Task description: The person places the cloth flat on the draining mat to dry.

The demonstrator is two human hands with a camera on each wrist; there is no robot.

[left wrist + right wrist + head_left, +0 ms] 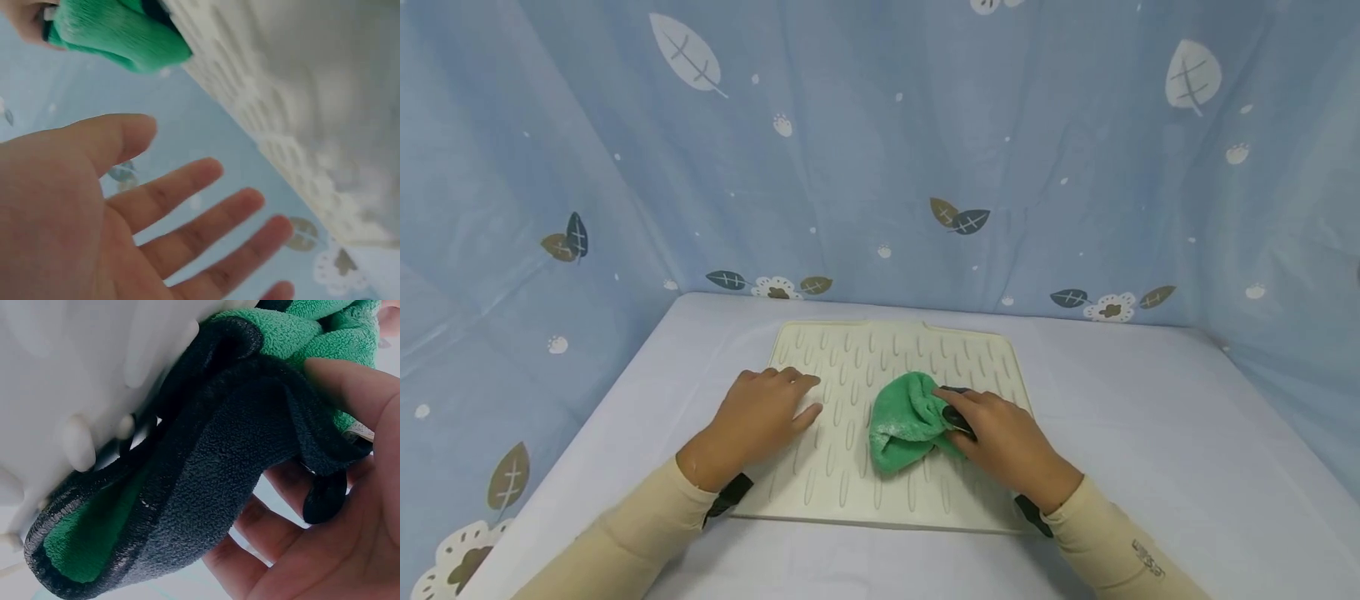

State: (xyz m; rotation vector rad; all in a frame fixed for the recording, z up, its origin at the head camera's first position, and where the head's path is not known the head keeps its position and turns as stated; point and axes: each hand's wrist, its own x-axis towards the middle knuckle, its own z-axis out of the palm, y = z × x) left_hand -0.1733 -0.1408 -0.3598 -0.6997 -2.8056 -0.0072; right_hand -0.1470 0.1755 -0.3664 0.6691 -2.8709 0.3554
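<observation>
A green cloth (904, 421) with a dark grey side and black edging is bunched up over a cream mat (835, 492) with raised oval ridges. My right hand (1006, 440) grips the cloth by its right end. Close up in the right wrist view, the thumb and curled fingers hold the dark folds (206, 456), whose edge lies against the mat's ridges. My left hand (760, 421) hovers over the mat's left part, its fingers spread and holding nothing. In the left wrist view the palm of the left hand (150, 219) faces the camera.
The mat lies on a table with a white cover (1120, 417). A blue curtain (880, 150) printed with leaves and flowers surrounds the table at the back and sides. Black straps (728, 497) show at both wrists, under beige sleeves (632, 525).
</observation>
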